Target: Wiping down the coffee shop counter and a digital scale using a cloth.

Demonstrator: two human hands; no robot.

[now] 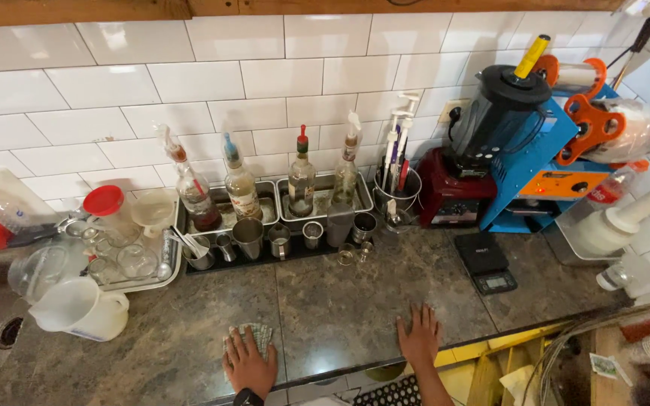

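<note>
My left hand [250, 362] lies flat on a small grey-green cloth [259, 334] near the front edge of the dark stone counter [340, 301]. A dark band shows at its wrist. My right hand [420, 334] rests palm down on the bare counter to the right, fingers spread, holding nothing. Both hands are well in front of the row of bottles and metal cups.
Several pourer-topped bottles [301, 180] stand in metal trays at the wall, metal cups [248, 237] before them. A white jug [80, 308] and glassware tray sit left by a sink. A small black scale [484, 261], red-based blender [483, 143] and blue sealing machine [543, 162] stand right.
</note>
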